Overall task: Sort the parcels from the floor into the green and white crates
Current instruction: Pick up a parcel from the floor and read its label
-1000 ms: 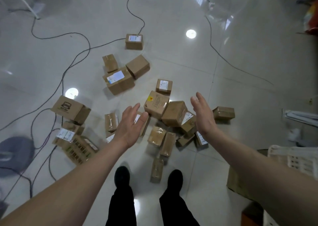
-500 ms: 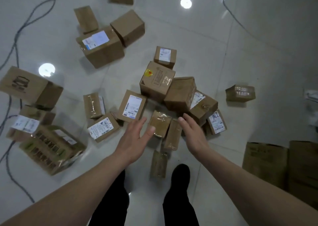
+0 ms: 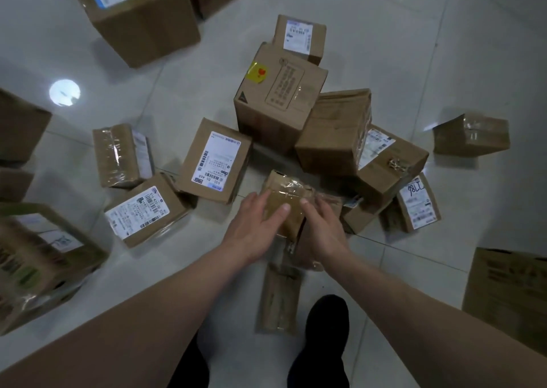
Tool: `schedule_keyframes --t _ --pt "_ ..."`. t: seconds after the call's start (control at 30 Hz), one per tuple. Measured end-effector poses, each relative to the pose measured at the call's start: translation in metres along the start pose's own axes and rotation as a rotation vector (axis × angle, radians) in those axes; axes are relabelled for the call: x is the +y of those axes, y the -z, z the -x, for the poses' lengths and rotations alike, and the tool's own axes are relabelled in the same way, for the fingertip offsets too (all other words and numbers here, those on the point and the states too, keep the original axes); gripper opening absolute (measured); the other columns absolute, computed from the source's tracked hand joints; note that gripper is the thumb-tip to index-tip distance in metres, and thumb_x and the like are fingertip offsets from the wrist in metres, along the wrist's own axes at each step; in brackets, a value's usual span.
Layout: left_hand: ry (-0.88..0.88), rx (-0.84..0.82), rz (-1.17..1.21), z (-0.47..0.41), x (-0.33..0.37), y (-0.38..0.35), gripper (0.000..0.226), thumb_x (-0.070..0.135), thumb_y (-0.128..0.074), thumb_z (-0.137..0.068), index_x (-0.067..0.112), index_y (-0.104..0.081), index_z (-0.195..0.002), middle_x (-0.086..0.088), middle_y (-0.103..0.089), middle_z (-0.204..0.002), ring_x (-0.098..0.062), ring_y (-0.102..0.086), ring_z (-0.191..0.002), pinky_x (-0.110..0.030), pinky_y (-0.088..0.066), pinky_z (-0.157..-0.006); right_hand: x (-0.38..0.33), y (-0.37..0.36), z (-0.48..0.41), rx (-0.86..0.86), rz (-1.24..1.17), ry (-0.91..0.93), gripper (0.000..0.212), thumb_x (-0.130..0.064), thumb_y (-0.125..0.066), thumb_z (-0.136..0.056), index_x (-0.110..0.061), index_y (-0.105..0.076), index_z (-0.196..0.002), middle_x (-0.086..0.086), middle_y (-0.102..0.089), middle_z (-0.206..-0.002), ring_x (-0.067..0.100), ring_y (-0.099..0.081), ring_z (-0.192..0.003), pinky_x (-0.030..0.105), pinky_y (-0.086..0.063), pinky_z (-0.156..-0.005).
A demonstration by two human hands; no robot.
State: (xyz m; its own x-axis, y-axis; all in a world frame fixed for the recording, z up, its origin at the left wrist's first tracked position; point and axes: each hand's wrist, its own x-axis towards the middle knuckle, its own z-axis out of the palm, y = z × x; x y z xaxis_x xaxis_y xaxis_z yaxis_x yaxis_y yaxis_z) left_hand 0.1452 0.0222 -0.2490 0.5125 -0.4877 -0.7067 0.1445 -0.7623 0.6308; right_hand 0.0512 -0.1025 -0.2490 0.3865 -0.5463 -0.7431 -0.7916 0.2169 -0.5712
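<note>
Parcel: small brown cardboard parcel wrapped in shiny clear tape (image 3: 285, 198), on the glossy white tiled floor (image 3: 384, 47) at the heap's near edge, just beside a flat brown box with a white shipping label (image 3: 217, 160).
Left hand (image 3: 254, 228): fingers nearly straight, close together on the parcel's left edge, thumb across its top.
Right hand (image 3: 322, 231): thumb tip on top, fingers bent over the right side; whether they clasp it, cannot tell.
Nearer: long slim taped parcel (image 3: 279, 299) beside a black shoe (image 3: 327, 313).

Brown cardboard parcels (image 3: 216, 160) strewn on floor (image 3: 384, 47), several w/ white labels. Small tape-wrapped parcel (image 3: 288, 198) at pile's near edge, tilted, touched by left hand (image 3: 251, 228) & right hand (image 3: 324, 231). Yellow-sticker box (image 3: 278, 92) upright behind. 1 long flat parcel (image 3: 279, 299) nearest.
</note>
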Motion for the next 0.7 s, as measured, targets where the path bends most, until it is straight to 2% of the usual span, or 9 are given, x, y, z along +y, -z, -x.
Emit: schedule_keyframes --t 0.07,0.13,0.23,0.3,0.4,0.43,0.53,0.63,0.7 --pt "0.029 -0.008 0.038 -0.021 -0.006 -0.010 0.093 0.085 -0.035 -0.070 0.035 -0.043 -0.147 -0.003 -0.040 -0.151 -0.019 -0.040 -0.139 -0.044 -0.034 -0.116 0.004 -0.010 -0.007 -0.014 -0.035 -0.026 0.054 -0.055 -0.060 -0.097 -0.034 -0.052 -0.146 -0.014 -0.050 -0.128 0.016 -0.048 -0.127 0.033 -0.035 -0.106" --pt "0.077 -0.010 0.139 -0.027 -0.008 -0.017 0.086 0.081 -0.042 -0.071 0.034 -0.048 -0.143 0.005 -0.046 -0.145 -0.016 -0.047 -0.133 -0.044 -0.036 -0.115 0.011 -0.020 -0.010 -0.012 -0.089 -0.048 0.058 -0.070 -0.064 -0.080 -0.045 -0.060 -0.132 -0.015 -0.062 -0.124 0.019 -0.057 -0.121 0.047 -0.045 -0.110" --pt "0.191 0.057 0.379 -0.012 -0.023 -0.025 0.059 0.064 -0.055 -0.083 0.032 -0.055 -0.133 0.002 -0.056 -0.135 -0.018 -0.056 -0.122 -0.045 -0.043 -0.109 0.025 -0.027 -0.007 -0.029 -0.045 0.043 0.060 -0.077 -0.060 -0.068 -0.056 -0.058 -0.124 -0.012 -0.060 -0.127 0.019 -0.059 -0.121 0.054 -0.052 -0.103" --pt "0.281 0.089 0.544 0.001 -0.041 -0.028 0.050 0.057 -0.059 -0.085 0.027 -0.060 -0.124 0.000 -0.064 -0.129 -0.014 -0.061 -0.114 -0.042 -0.048 -0.103 0.030 -0.029 0.008 -0.092 0.137 0.173 0.074 -0.076 -0.056 -0.073 -0.044 -0.055 -0.139 -0.009 -0.054 -0.133 0.016 -0.055 -0.124 0.049 -0.051 -0.105" --pt "0.478 0.081 0.719 0.017 -0.066 -0.028 0.027 0.050 -0.045 -0.102 0.029 -0.059 -0.112 0.006 -0.066 -0.106 -0.004 -0.058 -0.086 -0.028 -0.044 -0.076 0.048 -0.040 0.032 -0.335 0.408 0.296 0.087 -0.074 -0.049 -0.076 -0.023 -0.057 -0.146 -0.002 -0.061 -0.137 0.016 -0.057 -0.126 0.042 -0.048 -0.107" --pt "0.551 0.101 0.757 0.021 -0.072 -0.025 0.027 0.050 -0.039 -0.104 0.032 -0.056 -0.113 0.007 -0.062 -0.101 -0.006 -0.054 -0.082 -0.031 -0.044 -0.080 0.053 -0.044 0.037 -0.413 0.443 0.302 0.088 -0.074 -0.048 -0.077 -0.021 -0.057 -0.146 -0.001 -0.061 -0.140 0.016 -0.057 -0.128 0.040 -0.046 -0.108" --pt "0.696 0.118 0.787 0.019 -0.101 -0.023 0.057 0.070 -0.037 -0.095 0.033 -0.054 -0.135 0.007 -0.056 -0.124 -0.023 -0.050 -0.107 -0.049 -0.033 -0.106 0.066 -0.051 0.035 -0.350 0.343 0.234 0.088 -0.073 -0.049 -0.074 -0.022 -0.059 -0.144 -0.004 -0.060 -0.142 0.014 -0.057 -0.130 0.040 -0.046 -0.110" --pt "0.749 0.173 0.814 0.009 -0.116 -0.019 0.071 0.077 -0.038 -0.090 0.034 -0.047 -0.146 0.007 -0.051 -0.144 -0.026 -0.046 -0.126 -0.054 -0.031 -0.106 0.072 -0.048 0.013 -0.141 0.214 0.053 0.093 -0.074 -0.054 -0.070 -0.027 -0.052 -0.150 -0.005 -0.055 -0.149 0.015 -0.052 -0.135 0.044 -0.042 -0.116" --pt "0.750 0.191 0.813 0.002 -0.119 -0.015 0.067 0.075 -0.037 -0.092 0.034 -0.049 -0.144 0.007 -0.052 -0.137 -0.027 -0.046 -0.127 -0.056 -0.031 -0.107 0.068 -0.043 -0.005 -0.118 0.199 -0.031 0.091 -0.069 -0.059 -0.075 -0.029 -0.044 -0.155 -0.005 -0.048 -0.156 0.019 -0.046 -0.142 0.049 -0.036 -0.121"
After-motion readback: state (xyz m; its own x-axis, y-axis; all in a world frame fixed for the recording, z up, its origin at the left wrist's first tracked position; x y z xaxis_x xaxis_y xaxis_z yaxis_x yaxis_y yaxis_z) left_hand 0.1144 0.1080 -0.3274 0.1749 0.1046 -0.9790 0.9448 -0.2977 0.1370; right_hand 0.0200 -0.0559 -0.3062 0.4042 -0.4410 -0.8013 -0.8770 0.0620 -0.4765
